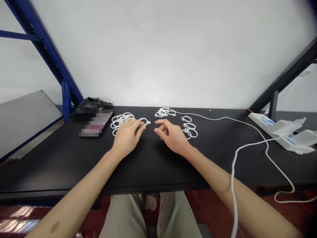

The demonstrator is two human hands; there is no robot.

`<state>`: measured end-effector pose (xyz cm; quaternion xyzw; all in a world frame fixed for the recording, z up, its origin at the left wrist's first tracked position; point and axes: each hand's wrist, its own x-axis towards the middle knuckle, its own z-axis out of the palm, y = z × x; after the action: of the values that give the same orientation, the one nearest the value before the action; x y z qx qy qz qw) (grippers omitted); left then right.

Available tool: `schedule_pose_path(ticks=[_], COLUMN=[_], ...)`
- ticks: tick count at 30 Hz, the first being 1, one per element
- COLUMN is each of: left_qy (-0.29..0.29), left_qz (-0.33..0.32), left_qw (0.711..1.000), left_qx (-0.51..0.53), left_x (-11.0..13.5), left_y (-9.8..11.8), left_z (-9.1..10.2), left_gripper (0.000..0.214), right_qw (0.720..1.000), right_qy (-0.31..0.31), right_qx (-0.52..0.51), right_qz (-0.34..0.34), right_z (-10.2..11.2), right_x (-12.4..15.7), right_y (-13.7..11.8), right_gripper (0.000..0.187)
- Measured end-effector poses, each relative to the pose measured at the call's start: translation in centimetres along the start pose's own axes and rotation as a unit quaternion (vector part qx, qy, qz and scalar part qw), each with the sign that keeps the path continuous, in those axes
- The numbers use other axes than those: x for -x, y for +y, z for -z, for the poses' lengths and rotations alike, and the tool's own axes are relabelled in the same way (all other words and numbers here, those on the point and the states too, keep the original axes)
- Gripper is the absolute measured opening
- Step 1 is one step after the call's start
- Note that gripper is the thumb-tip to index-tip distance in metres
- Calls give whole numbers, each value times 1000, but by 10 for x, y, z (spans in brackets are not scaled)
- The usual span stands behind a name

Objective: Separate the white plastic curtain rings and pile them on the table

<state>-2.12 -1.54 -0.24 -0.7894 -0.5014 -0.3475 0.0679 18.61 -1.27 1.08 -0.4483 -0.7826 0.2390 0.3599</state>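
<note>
Between its thumb and fingers my left hand [128, 134] pinches a white ring with a small knob [144, 120], just above the table. My right hand [172, 135] faces it from the right, thumb and forefinger apart, with nothing seen between them. A heap of similar white rings [121, 118] lies beside and partly behind my left hand. Several more white rings [162, 112] are clustered farther back near the wall. To the right of my right hand lies a loose group of white rings [190, 126], partly covered by that hand.
A black table [153, 168] spans the view. At left are a blurred flat box [95, 125] and a black plastic bag [90, 104]. A white device with blue panels [274, 127] sits at right. A white cable [235, 165] crosses over my right forearm.
</note>
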Motion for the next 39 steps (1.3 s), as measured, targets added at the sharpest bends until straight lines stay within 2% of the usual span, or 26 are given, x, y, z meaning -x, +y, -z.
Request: schedule_pose_path(ticks=[3, 5, 9, 13, 15, 17, 20, 23, 27, 31, 36, 39], left_qy=[43, 36, -11, -17, -18, -16, -13, -10, 0, -7, -22, -22], left_qz=[86, 121, 146, 159, 164, 167, 161, 155, 118, 62, -5, -33], left_qw=[989, 979, 970, 968, 968, 968, 968, 968, 978, 988, 996, 998], left_qx=[-112, -163, -195, -193, -191, -189, -190, -195, -170, -140, -84, -44], left_x=[1, 3, 7, 7, 6, 6, 6, 6, 5, 4, 4, 5], left_y=[-13, -20, -24, -20, -18, -17, -18, -18, -14, -5, 6, 10], left_z=[4, 6, 5, 4, 4, 5, 5, 5, 4, 0, -3, -4], left_gripper=[21, 23, 26, 28, 29, 28, 27, 26, 23, 19, 19, 20], right_qw=[996, 989, 964, 927, 910, 898, 893, 899, 923, 939, 983, 991], right_qy=[57, 93, 153, 206, 193, 153, 92, 68, 64, 49, 79, 75], right_qx=[61, 109, 195, 266, 304, 335, 360, 371, 346, 319, 163, 102], right_qz=[-17, -38, -100, -164, -204, -239, -255, -225, -156, -121, -22, 34], right_z=[7, 14, 32, 51, 57, 60, 58, 53, 43, 36, 27, 21], right_x=[-3, -5, -10, -12, -11, -10, -8, -8, -8, -10, -13, -12], right_y=[2, 6, 14, 24, 29, 34, 42, 49, 53, 48, 35, 26], right_gripper=[22, 22, 33, 39, 37, 38, 42, 33, 13, 13, 14, 17])
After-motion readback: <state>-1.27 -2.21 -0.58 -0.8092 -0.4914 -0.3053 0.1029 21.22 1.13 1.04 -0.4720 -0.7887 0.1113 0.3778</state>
